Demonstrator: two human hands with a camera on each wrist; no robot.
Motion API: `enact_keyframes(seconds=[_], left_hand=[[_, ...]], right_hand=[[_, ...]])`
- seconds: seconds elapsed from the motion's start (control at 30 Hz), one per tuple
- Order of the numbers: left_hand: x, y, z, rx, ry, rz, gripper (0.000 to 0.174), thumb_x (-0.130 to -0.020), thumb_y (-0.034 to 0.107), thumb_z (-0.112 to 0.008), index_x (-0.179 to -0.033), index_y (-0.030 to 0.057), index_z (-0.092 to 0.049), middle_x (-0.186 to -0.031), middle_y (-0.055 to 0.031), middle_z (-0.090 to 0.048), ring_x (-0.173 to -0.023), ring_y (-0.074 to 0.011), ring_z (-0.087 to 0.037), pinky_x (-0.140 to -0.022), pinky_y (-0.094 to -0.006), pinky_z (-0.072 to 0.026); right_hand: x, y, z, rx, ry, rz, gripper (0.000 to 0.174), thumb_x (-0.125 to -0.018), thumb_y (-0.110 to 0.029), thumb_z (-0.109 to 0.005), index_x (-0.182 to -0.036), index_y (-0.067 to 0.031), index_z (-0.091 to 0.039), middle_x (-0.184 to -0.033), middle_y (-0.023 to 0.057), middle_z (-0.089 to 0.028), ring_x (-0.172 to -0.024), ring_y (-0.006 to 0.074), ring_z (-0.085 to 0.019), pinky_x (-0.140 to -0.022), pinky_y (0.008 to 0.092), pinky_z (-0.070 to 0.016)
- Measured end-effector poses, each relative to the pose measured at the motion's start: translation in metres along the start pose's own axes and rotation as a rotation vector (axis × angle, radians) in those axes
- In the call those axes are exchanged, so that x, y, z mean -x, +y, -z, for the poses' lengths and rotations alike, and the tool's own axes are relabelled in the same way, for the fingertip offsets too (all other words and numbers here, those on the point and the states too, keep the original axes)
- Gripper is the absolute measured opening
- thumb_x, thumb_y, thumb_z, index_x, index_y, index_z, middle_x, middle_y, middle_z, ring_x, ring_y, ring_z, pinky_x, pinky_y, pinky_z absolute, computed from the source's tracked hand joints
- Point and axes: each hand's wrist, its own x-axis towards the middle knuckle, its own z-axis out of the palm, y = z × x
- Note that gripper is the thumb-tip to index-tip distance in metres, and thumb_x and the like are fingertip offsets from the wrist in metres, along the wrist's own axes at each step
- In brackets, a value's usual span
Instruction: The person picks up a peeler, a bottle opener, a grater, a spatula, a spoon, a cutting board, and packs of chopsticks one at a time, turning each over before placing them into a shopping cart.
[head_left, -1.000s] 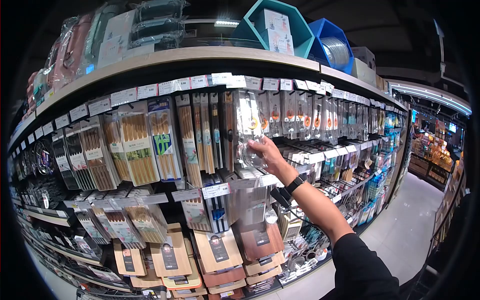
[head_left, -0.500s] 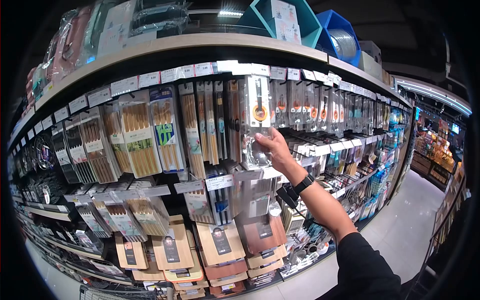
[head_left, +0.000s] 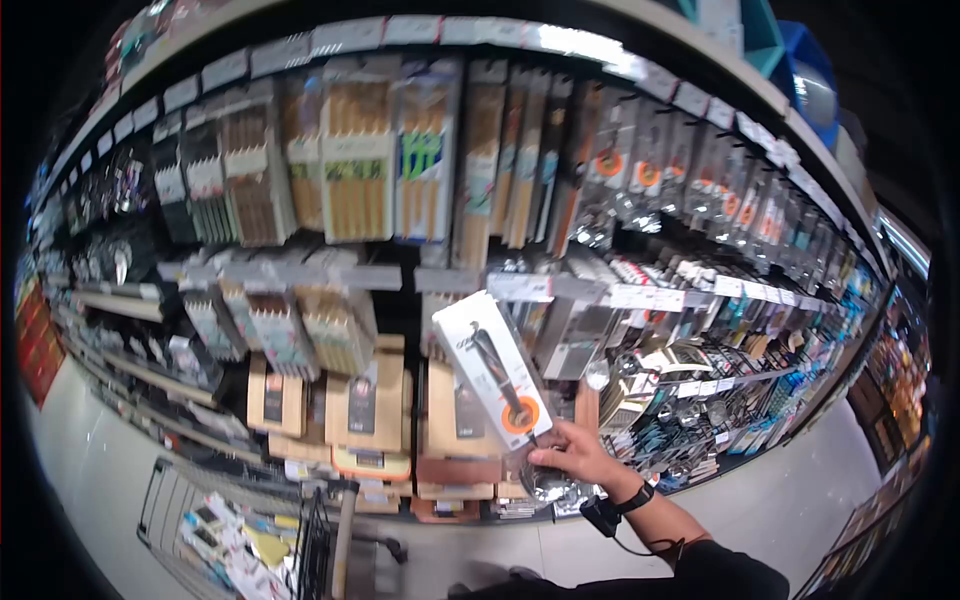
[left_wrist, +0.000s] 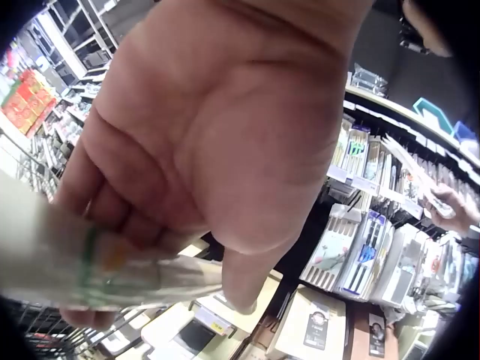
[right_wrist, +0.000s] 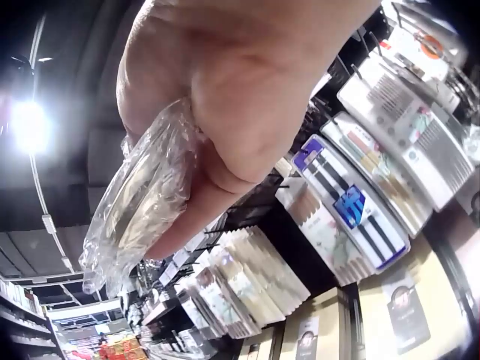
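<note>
My right hand (head_left: pixel 585 455) grips the lower end of a packaged utensil (head_left: pixel 490 370) with a white card and an orange circle, tilted in front of the shelves. In the right wrist view the fingers of this hand (right_wrist: pixel 225 97) curl round its crinkled clear plastic (right_wrist: pixel 142 202). The left wrist view shows my left hand (left_wrist: pixel 210 127) with its fingers and thumb round a clear plastic-wrapped item (left_wrist: pixel 127 274) with green and orange print; what is inside cannot be told. My left hand is outside the head view.
Packs of chopsticks (head_left: pixel 357 160) hang on the rack, with more utensil packs (head_left: pixel 650 165) to the right. Cutting boards (head_left: pixel 365 405) stand lower down. A wire shopping cart (head_left: pixel 320 530) holding several items is at the lower left, and pale floor (head_left: pixel 790 470) runs along the right.
The packaged utensil has come away from the rack in my right hand and is now lower and tilted. The head view has turned downward, showing more of the cart.
</note>
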Motion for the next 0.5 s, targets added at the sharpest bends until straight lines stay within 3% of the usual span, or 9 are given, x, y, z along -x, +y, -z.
enact_keyframes(seconds=[0.03,0.1,0.17,0.2,0.23,0.3,0.37,0.43,0.5], left_hand=[[0.0,0.008,0.007,0.015,-0.027,0.0,0.054,-0.089,0.055,-0.059,-0.091,0.0009,-0.065,-0.083,-0.0264,-0.067,-0.084,-0.0452,-0.064,-0.071,-0.0535,-0.0503],[-0.007,0.018,0.013,-0.007,-0.064,-0.026,0.041,-0.086,0.037,-0.069,-0.1,-0.0007,-0.067,-0.089,-0.0208,-0.071,-0.088,-0.0372,-0.068,-0.077,-0.0471,-0.0526],[-0.008,0.024,0.014,-0.124,0.006,-0.124,0.041,-0.085,0.043,-0.068,-0.087,0.0029,-0.062,-0.078,-0.0193,-0.067,-0.074,-0.0393,-0.066,-0.063,-0.0474,-0.0515],[-0.006,0.034,0.024,-0.05,0.059,-0.171,0.038,-0.085,0.039,-0.069,-0.093,0.0021,-0.063,-0.086,-0.0202,-0.068,-0.08,-0.0382,-0.066,-0.067,-0.0451,-0.0522],[-0.005,0.051,0.037,0.024,0.116,-0.22,0.037,-0.085,0.035,-0.07,-0.098,0.0013,-0.065,-0.093,-0.021,-0.068,-0.086,-0.0372,-0.066,-0.072,-0.0427,-0.0529],[-0.004,0.094,0.058,0.449,0.343,-0.424,0.039,-0.086,0.031,-0.07,-0.109,0.0002,-0.066,-0.103,-0.0207,-0.068,-0.097,-0.0325,-0.067,-0.083,-0.039,-0.0524],[-0.013,0.117,0.057,1.029,0.078,-0.564,0.048,-0.092,0.031,-0.063,-0.127,-0.0011,-0.057,-0.12,-0.019,-0.064,-0.114,-0.0279,-0.061,-0.098,-0.0369,-0.0461],[-0.019,0.144,0.046,1.442,-0.158,-0.698,0.051,-0.098,0.029,-0.055,-0.137,-0.0031,-0.046,-0.135,-0.0166,-0.055,-0.125,-0.0253,-0.053,-0.104,-0.0374,-0.0407],[-0.022,0.157,0.027,1.572,-0.219,-0.696,0.05,-0.1,0.027,-0.05,-0.139,-0.0036,-0.042,-0.138,-0.0164,-0.052,-0.126,-0.0239,-0.051,-0.105,-0.0366,-0.0397]], right_hand=[[0.004,0.007,-0.01,-0.04,-0.063,-0.014,0.043,-0.092,-0.013,-0.068,-0.13,0.0016,-0.052,-0.115,0.008,-0.067,-0.106,0.013,-0.061,-0.091,0.0286,-0.0493],[0.007,0.017,-0.025,-0.035,-0.095,-0.046,0.044,-0.092,-0.013,-0.068,-0.131,0.0015,-0.052,-0.114,0.0082,-0.067,-0.105,0.0132,-0.062,-0.091,0.029,-0.0485],[0.008,0.029,-0.037,-0.05,-0.178,-0.096,0.043,-0.092,-0.014,-0.068,-0.13,0.0015,-0.052,-0.113,0.0082,-0.068,-0.104,0.0132,-0.062,-0.092,0.0298,-0.048],[0.008,0.029,-0.046,-0.089,-0.211,-0.096,0.042,-0.093,-0.015,-0.067,-0.129,0.0018,-0.053,-0.11,0.0086,-0.069,-0.104,0.0132,-0.062,-0.092,0.0299,-0.0479],[0.008,0.033,-0.05,-0.024,-0.275,-0.053,0.041,-0.095,-0.007,-0.059,-0.131,0.0059,-0.044,-0.107,0.0184,-0.067,-0.1,0.0265,-0.067,-0.087,0.0364,-0.0516],[0.01,0.032,-0.065,-0.105,-0.323,-0.089,0.04,-0.095,-0.007,-0.059,-0.13,0.0061,-0.044,-0.104,0.0184,-0.068,-0.098,0.0275,-0.067,-0.086,0.0367,-0.0523],[0.015,0.034,-0.079,-0.185,-0.337,-0.155,0.039,-0.095,-0.009,-0.062,-0.128,0.0047,-0.048,-0.105,0.0147,-0.069,-0.098,0.0228,-0.067,-0.088,0.0346,-0.0514],[0.019,0.042,-0.092,-0.265,-0.348,-0.218,0.037,-0.094,-0.01,-0.064,-0.127,0.0033,-0.052,-0.106,0.011,-0.07,-0.098,0.018,-0.067,-0.09,0.0325,-0.0504],[0.025,0.05,-0.101,-0.17,-0.347,-0.184,0.036,-0.094,-0.007,-0.063,-0.126,0.0039,-0.052,-0.103,0.0119,-0.07,-0.096,0.0192,-0.068,-0.088,0.0333,-0.052]])
